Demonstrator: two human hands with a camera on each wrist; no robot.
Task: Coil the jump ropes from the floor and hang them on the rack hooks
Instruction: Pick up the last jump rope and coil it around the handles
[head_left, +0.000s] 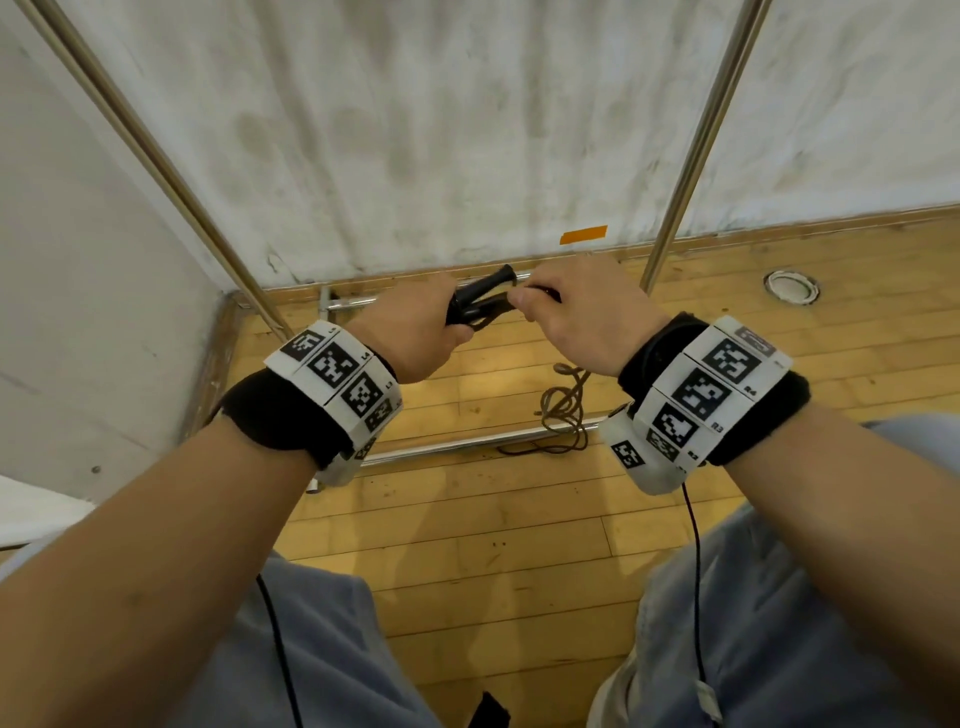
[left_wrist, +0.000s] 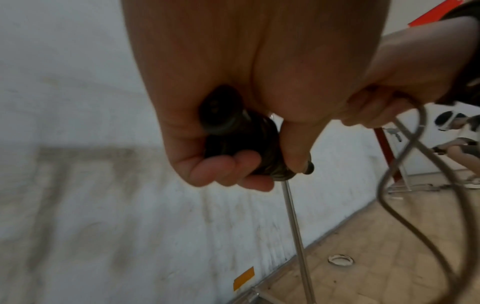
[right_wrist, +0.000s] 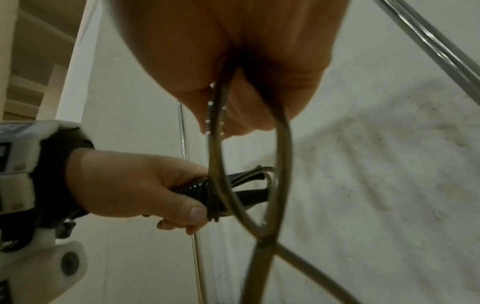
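Both hands hold 1 jump rope at the centre of the frame.

The left hand (head_left: 415, 325) grips the 2 black handles (head_left: 480, 299); the right hand (head_left: 582, 312) pinches a cord loop (right_wrist: 249, 156) beside them. The remaining rope (head_left: 563, 410) lies tangled on the floor (head_left: 493, 545), lower centre, across a rack bar (head_left: 467, 442).

Wood plank floor (head_left: 493, 519) under me, pale boards running left to right, meeting the scuffed white wall at a low wooden skirting. On it I see the rack's base rails (head_left: 467, 441): one chrome bar near me, another against the wall. A loose tangle of brown rope (head_left: 563, 410) lies on the boards and drapes across the near rail. A round white floor fitting (head_left: 790, 286) sits in the planks at right, well apart from the rope.
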